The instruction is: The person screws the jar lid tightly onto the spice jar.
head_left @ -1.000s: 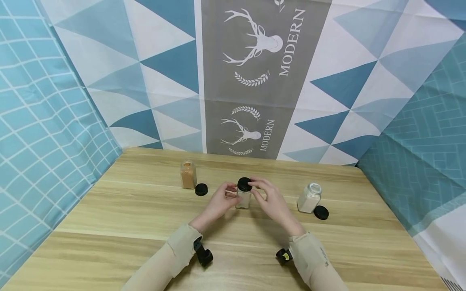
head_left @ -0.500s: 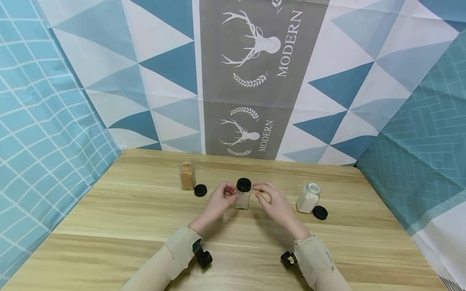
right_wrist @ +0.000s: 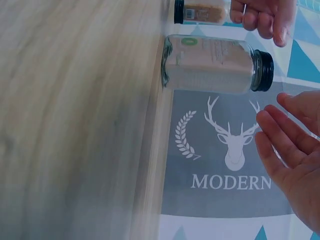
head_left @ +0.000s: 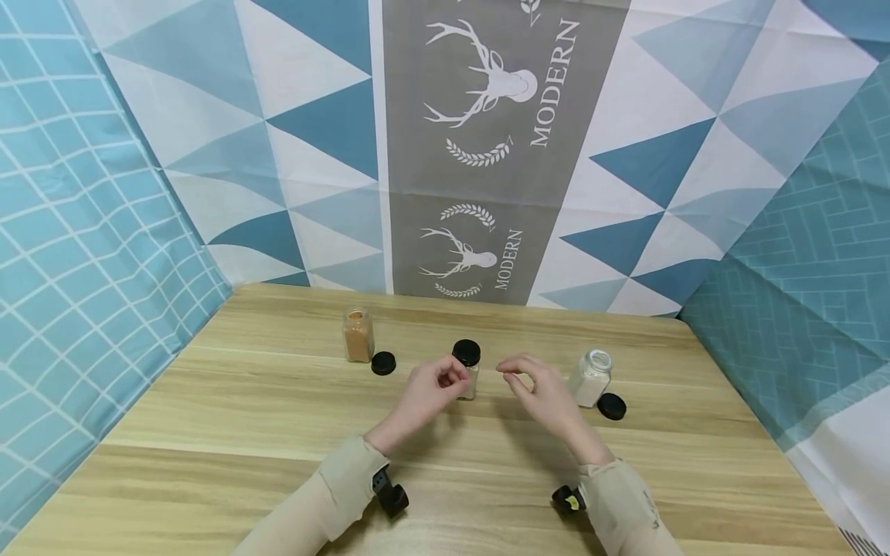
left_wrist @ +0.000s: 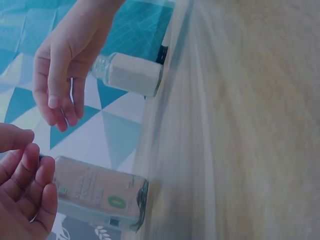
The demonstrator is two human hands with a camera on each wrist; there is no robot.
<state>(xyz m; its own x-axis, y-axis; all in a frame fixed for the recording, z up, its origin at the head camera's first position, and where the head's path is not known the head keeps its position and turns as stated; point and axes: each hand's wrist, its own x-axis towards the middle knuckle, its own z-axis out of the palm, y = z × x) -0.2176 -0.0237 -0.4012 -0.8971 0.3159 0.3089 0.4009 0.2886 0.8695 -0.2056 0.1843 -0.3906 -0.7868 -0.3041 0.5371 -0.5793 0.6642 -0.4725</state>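
Uncapped jars [head_left: 358,341]: 2
Loose lids [head_left: 383,363]: 2
Left hand [head_left: 427,392]: half-curled, contact unclear
Right hand [head_left: 545,394]: fingertips apart, capped jar's [head_left: 474,380] 3 o'clock

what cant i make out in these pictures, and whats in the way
Head: part of the middle jar, behind the left hand.
Left wrist: most of its black lid, behind that hand; small label print, blurred.
Right wrist: the orange powder jar's mouth, behind that hand; right hand, cut off by the edge.
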